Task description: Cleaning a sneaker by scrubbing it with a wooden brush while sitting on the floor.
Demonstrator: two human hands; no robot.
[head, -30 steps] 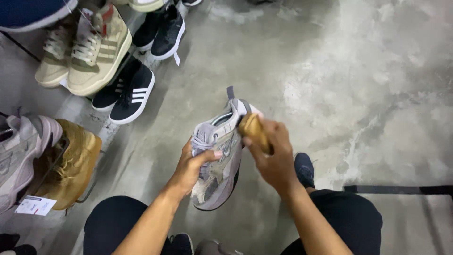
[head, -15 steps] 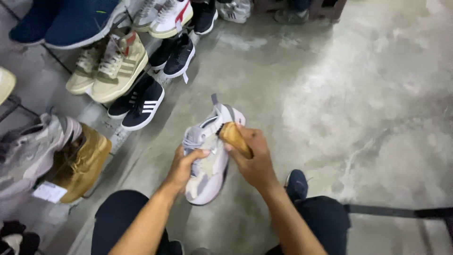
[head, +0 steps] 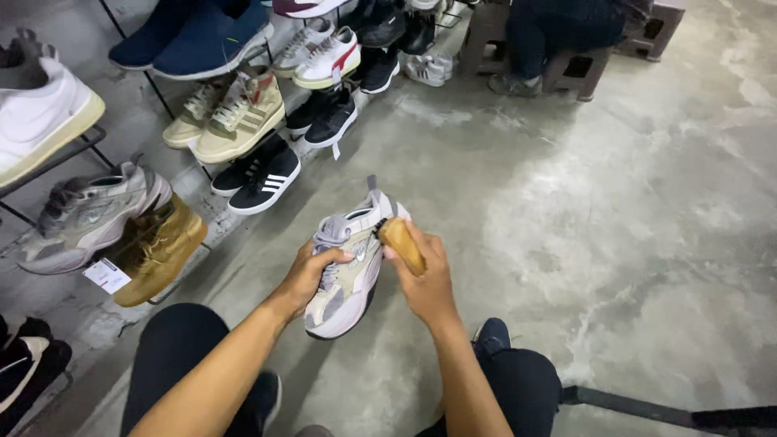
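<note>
The grey sneaker (head: 348, 267), gripped by left hand (head: 312, 271), looks mid-cleaning, right hand (head: 425, 279) fingers clamping a wooden brush (head: 402, 243) at two o'clock.

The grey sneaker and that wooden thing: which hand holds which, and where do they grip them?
The left hand grips the grey sneaker at its laced upper, fingers over the tongue. The right hand wraps the back of a wooden brush, pressing it against the sneaker's side.

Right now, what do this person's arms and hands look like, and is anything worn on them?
Both forearms are bare, with no sleeves in view. The left hand and right hand wear no gloves, and no rings, watch or bracelets show. Dark trousers cover the knees below.
</note>
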